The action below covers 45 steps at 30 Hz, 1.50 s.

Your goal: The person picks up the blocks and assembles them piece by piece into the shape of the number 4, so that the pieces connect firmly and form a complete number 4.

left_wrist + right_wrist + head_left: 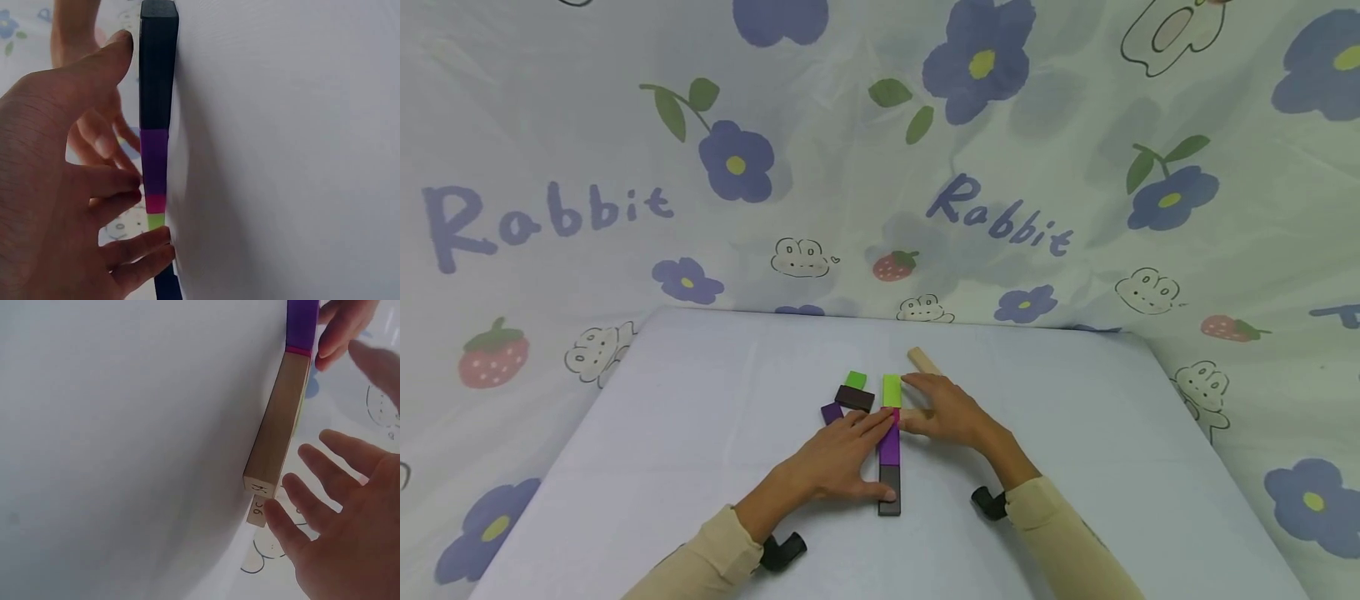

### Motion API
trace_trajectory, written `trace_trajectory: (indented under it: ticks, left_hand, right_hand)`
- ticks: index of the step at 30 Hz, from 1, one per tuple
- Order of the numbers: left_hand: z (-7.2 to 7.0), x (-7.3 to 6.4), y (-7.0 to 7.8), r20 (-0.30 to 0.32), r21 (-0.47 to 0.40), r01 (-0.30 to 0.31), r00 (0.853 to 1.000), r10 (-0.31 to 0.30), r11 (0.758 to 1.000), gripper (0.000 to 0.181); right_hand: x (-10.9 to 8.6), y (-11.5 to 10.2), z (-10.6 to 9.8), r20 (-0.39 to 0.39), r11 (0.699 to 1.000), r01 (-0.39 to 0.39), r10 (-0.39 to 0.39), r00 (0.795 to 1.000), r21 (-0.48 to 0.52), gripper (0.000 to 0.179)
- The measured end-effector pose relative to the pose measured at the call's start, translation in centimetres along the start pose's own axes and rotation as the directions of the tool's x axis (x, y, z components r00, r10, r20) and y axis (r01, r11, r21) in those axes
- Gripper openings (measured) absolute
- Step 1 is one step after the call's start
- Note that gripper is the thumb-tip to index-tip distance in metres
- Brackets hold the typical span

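A straight row of blocks lies on the table: a lime block (891, 389) at the far end, then a magenta block (155, 204), a purple block (889, 447) and a dark grey block (889, 479) nearest me. My left hand (842, 458) rests along the row's left side, fingertips at the magenta block and thumb on the dark grey one. My right hand (951, 410) is at the far right side, fingertips by the lime block, fingers fairly straight. Beside the magenta block, a plain wooden block (279, 419) with a number on its end sticks out under the right hand.
A dark brown block (854, 397), a green block (856, 380) and a dark purple block (832, 412) lie left of the row. Another wooden block (922, 360) lies beyond the right hand. A patterned curtain (850, 167) hangs behind the white table (700, 400).
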<state>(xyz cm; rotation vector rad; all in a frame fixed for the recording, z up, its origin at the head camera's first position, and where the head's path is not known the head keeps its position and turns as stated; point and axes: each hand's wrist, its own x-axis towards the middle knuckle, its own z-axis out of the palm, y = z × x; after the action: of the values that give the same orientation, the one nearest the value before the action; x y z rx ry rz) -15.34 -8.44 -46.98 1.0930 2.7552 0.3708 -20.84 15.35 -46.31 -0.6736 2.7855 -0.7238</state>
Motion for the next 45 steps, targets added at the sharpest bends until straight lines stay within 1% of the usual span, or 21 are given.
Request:
trace_trajectory:
  ticks: [4, 7, 10, 14, 17, 21, 26, 33, 39, 45]
  left_hand:
    - [-0.1, -0.1, -0.1, 0.01, -0.016, -0.002, 1.0, 0.002, 1.0, 0.108]
    - [-0.2, -0.2, -0.1, 0.016, -0.029, -0.004, 1.0, 0.005, 1.0, 0.109]
    - [-0.2, -0.2, -0.1, 0.022, -0.032, -0.002, 1.0, 0.003, 0.999, 0.111]
    - [-0.2, -0.2, -0.2, 0.019, -0.029, 0.0, 1.0, 0.001, 1.0, 0.111]
    - [0.0, -0.2, -0.2, 0.012, -0.021, -0.005, 1.0, 0.005, 1.0, 0.111]
    - [0.1, -0.1, -0.3, 0.005, -0.005, -0.014, 1.0, 0.014, 1.0, 0.11]
    - [0.1, 0.0, -0.3, 0.008, -0.003, -0.009, 1.0, 0.009, 1.0, 0.11]
    - [0.1, -0.1, -0.3, 0.003, -0.008, -0.007, 1.0, 0.007, 1.0, 0.11]
    - [0.1, -0.1, -0.3, -0.005, -0.005, -0.011, 1.0, 0.011, 1.0, 0.109]
    - [0.1, -0.1, -0.3, 0.005, -0.006, -0.002, 1.0, 0.002, 1.0, 0.109]
  right_hand:
    - [-0.7, -0.1, 0.2, 0.051, 1.0, 0.0, -0.001, 0.999, 0.016, 0.099]
    - [-1.1, -0.3, 0.4, 0.085, 1.0, -0.017, 0.015, 0.996, 0.024, 0.11]
    - [-1.3, -0.5, 0.7, 0.107, 1.0, -0.019, 0.017, 0.994, 0.014, 0.117]
    - [-1.3, -0.7, 1.0, 0.135, 1.0, 0.005, -0.002, 0.991, -0.019, 0.123]
    - [-1.3, -0.7, 1.2, 0.156, 0.999, 0.025, -0.018, 0.988, -0.047, 0.124]
    - [-1.3, -0.9, 1.2, 0.178, 0.996, 0.031, -0.016, 0.984, -0.082, 0.125]
    - [-1.5, -1.1, 1.1, 0.178, 0.994, 0.041, -0.022, 0.984, -0.105, 0.124]
    - [-1.6, -1.3, 1.1, 0.173, 0.991, 0.084, -0.065, 0.983, -0.108, 0.124]
    - [-1.5, -1.2, 1.3, 0.185, 0.989, 0.072, -0.047, 0.982, -0.129, 0.124]
    - [-1.4, -1.2, 1.4, 0.181, 0.989, 0.066, -0.042, 0.983, -0.13, 0.124]
